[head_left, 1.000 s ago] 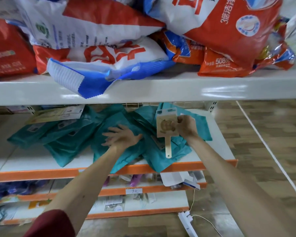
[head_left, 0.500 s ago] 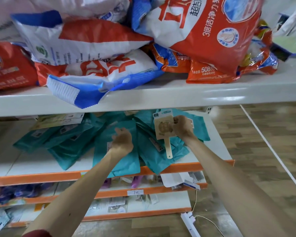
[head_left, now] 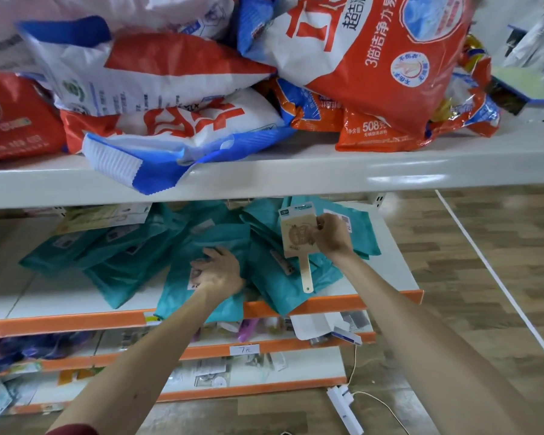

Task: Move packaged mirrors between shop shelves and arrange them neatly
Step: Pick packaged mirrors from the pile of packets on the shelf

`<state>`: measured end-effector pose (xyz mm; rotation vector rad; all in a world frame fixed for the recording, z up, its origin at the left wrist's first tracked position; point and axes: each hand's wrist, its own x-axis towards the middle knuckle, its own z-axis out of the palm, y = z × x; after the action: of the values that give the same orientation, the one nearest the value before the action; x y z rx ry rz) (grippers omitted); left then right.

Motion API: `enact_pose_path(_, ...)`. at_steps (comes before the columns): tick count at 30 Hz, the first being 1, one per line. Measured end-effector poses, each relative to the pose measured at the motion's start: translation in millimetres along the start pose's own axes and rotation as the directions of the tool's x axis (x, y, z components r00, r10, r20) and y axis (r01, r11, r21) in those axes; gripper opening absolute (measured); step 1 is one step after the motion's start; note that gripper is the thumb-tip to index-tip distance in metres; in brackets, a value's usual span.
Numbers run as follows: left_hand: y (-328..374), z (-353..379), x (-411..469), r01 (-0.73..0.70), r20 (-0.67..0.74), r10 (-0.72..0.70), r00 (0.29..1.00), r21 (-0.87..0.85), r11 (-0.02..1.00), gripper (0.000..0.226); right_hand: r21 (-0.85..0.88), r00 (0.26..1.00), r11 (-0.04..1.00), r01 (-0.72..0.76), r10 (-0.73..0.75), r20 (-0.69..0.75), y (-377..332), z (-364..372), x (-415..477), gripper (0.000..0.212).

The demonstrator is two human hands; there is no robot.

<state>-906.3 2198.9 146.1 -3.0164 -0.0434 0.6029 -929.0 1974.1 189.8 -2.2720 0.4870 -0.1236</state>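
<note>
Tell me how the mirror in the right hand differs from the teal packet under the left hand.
Look: the mirror is beige with a long handle; the teal packet is a plain flat pouch.
Pose: the mirror is held upright by the right hand, handle down; the teal packet lies flat on the shelf under the left hand.
Both carry a small label.

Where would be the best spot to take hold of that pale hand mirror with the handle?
Probably its handle, from below or from the left. The packaged mirror is upright, the right hand pinches its right edge, and the slim handle hangs free over the teal packets, narrow enough for fingers to wrap round.
</note>
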Motion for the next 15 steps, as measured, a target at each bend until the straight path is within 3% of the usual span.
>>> enact_pose_path(3,-4,-12,-10,-0.06,-0.06,0.061,0.996,0.015,0.998,0.091,-0.022,1.0,1.0,0.002,-0.002,-0.02,-2,-4,-1,0.016)
enact_pose_path(6,-16,-50,-15,-0.202,-0.127,0.18,0.975,-0.18,0.963,0.035,-0.044,0.999,0.999,-0.002,0.0,-0.04,-5,-7,0,0.022)
enact_pose_path(9,-33,-101,-25,-0.277,-0.248,0.193,0.949,-0.37,0.887,0.022,-0.049,1.0,0.999,-0.007,0.006,-0.018,-10,-8,0,0.016)
enact_pose_path(11,-48,-127,-33,-0.327,-0.315,0.166,0.934,-0.571,0.753,0.021,-0.055,1.0,0.998,-0.008,0.007,-0.024,-13,-9,2,0.015)
enact_pose_path(13,-66,-140,-36,-0.309,-0.286,0.125,0.95,-0.811,0.497,0.02,-0.041,1.0,0.999,-0.012,0.011,-0.024,-16,-9,2,0.015)
enact_pose_path(15,-80,-139,-32,-0.267,-0.237,0.144,0.961,-0.93,0.254,0.024,-0.015,1.0,1.0,-0.025,0.024,-0.016,-18,-9,3,0.016)
